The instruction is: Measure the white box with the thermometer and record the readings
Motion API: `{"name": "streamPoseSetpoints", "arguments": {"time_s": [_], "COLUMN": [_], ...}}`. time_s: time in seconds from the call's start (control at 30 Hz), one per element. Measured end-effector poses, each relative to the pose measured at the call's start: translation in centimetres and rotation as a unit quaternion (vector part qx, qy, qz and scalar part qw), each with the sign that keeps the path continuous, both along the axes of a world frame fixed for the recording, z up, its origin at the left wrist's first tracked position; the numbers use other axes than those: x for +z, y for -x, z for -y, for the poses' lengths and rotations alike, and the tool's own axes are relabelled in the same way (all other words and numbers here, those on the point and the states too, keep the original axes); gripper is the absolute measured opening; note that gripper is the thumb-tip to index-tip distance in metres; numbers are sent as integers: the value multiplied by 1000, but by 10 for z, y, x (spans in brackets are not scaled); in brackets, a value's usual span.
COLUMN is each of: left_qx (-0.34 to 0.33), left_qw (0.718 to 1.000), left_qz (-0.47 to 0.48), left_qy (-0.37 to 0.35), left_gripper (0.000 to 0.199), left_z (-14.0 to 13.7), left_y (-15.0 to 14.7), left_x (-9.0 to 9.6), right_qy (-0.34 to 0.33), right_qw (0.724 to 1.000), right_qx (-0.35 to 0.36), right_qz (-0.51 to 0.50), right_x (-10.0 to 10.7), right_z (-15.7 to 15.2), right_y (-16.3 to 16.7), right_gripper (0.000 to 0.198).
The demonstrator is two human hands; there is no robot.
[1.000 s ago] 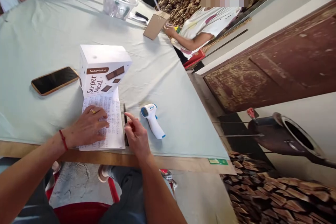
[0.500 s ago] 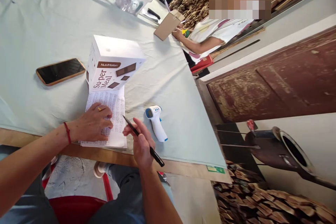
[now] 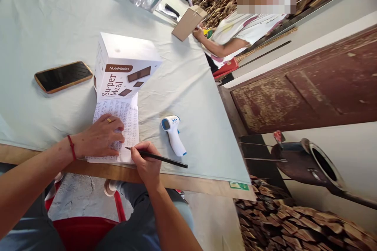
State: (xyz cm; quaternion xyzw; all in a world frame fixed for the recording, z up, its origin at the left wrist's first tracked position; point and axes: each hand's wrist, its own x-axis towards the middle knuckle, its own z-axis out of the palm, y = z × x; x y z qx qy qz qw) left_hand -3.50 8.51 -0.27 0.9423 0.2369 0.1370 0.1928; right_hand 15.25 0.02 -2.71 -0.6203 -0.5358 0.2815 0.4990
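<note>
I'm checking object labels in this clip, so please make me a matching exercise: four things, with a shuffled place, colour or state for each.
Things:
1. pen
2. phone
3. written sheet
4. handheld thermometer

Places, colours, states:
A. partly covered by the left hand
B. white with blue trim
C. held in the right hand
D. lying flat, black screen up, orange-brown edge

Pairs: 1-C, 2-D, 3-A, 4-B

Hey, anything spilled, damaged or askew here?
Nothing looks spilled or damaged. The pen and paper look fine. Only the tablecloth seems untidy: creased right of the white box, and stopping short of the table's brown near edge.
</note>
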Motion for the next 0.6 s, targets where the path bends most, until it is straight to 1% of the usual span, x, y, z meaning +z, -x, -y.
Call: {"name": "streamPoseSetpoints", "arguments": {"time_s": [0.17, 0.43, 0.6], "left_qx": [1, 2, 4], "left_qw": [1000, 1000, 1000], "left_qz": [2, 0, -7], "left_qy": [-3, -2, 2], "left_gripper": [22, 22, 23], "left_z": [0, 0, 0], "left_y": [0, -1, -1], "left_x": [-1, -1, -1], "right_qy": [8, -18, -20], "right_qw": [1000, 999, 998], "right_qx": [15, 35, 39], "right_qz": [20, 34, 46], "right_x": [-4, -7, -8], "right_z": [0, 1, 0], "right_y": [0, -1, -2], "right_gripper": [20, 19, 19]}}
